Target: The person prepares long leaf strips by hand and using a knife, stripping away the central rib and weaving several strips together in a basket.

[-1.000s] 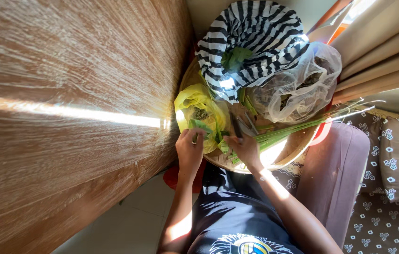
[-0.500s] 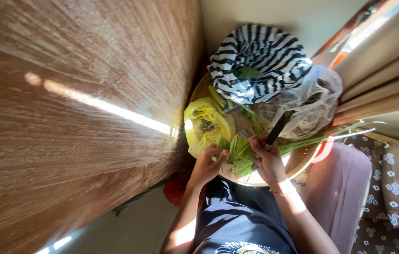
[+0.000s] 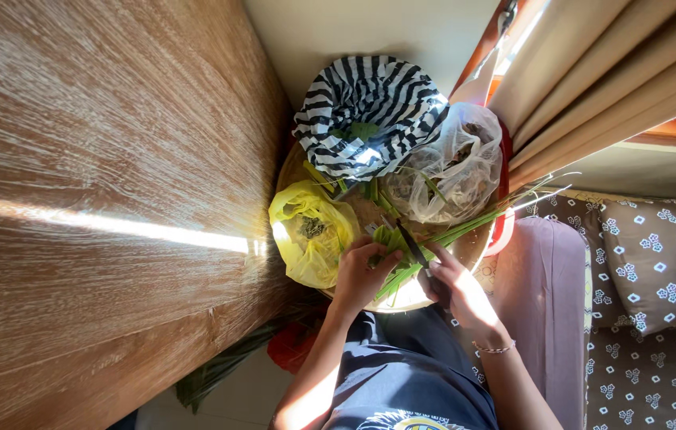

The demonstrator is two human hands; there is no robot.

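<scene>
Green and glossy, the leaf strips point(image 3: 392, 243) lie bunched under my left hand point(image 3: 363, 271), whose fingers curl down and pinch the folded ends against the woven tray point(image 3: 477, 247) on my lap. My right hand point(image 3: 453, 288) is closed round the dark handle of a knife point(image 3: 414, 248); its thin blade lies slanted across the leaves, touching them just beside my left fingertips. The strips are long, flat and narrow, and their pale tips fan out past the tray's rim toward the curtain point(image 3: 593, 87). The tray is round, of tan plaited fibre. On it, a crinkled yellow plastic bag point(image 3: 306, 235) sits left of my left hand, a striped black-and-white cloth bag point(image 3: 366, 107) stands at the far side, and a clear, wrinkled plastic bag point(image 3: 453, 171) rests beside that. A grainy wooden panel point(image 3: 99, 199) rises at my left.
</scene>
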